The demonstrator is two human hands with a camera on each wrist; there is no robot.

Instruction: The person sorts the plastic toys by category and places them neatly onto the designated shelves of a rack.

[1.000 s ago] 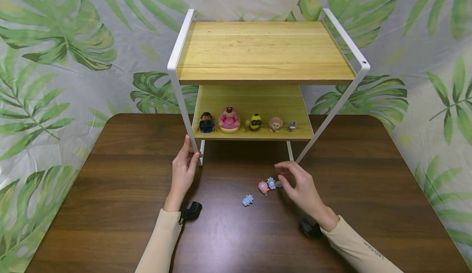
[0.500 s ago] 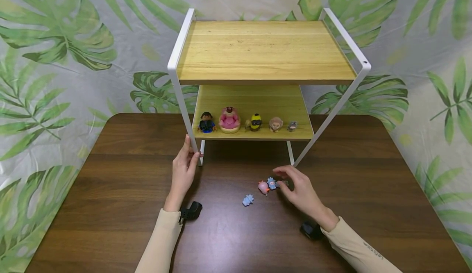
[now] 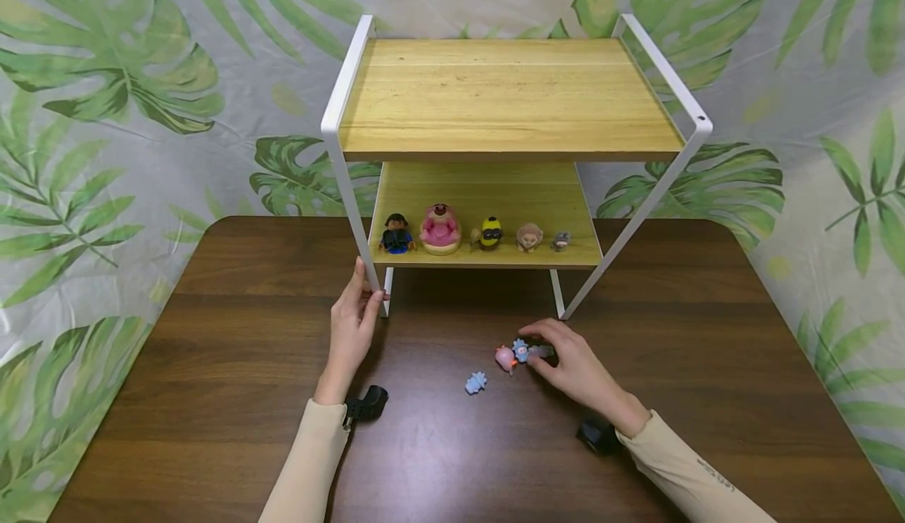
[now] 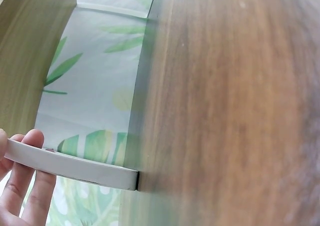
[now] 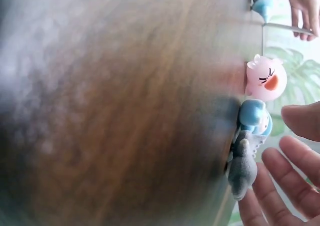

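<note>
My left hand (image 3: pixel 349 323) holds the white front-left leg (image 4: pixel 80 170) of the shelf, its fingers bent around it. My right hand (image 3: pixel 576 362) is lowered beside a small grey spiky animal figure (image 5: pixel 243 166) on the table. Its fingers are relaxed, and the thumb stands apart from the figure; whether a fingertip touches it I cannot tell. Right against the grey figure is a blue figure (image 3: pixel 521 350) with a pale face. A round pink figure (image 5: pixel 266 79) with an orange mouth comes after it. Another light blue figure (image 3: pixel 475 383) lies apart, closer to me.
The two-tier shelf (image 3: pixel 495 99) has wooden boards and a white frame. Along its lower board stand a dark-capped toy figure (image 3: pixel 397 236), a pink bear (image 3: pixel 440 231), a yellow-and-black figure (image 3: pixel 489 235), a beige figure (image 3: pixel 528 238) and a small grey one (image 3: pixel 560 241).
My right hand has moved slightly down and left, its thumb and fingers coming closer around the grey figure. My left hand stays on the leg.
</note>
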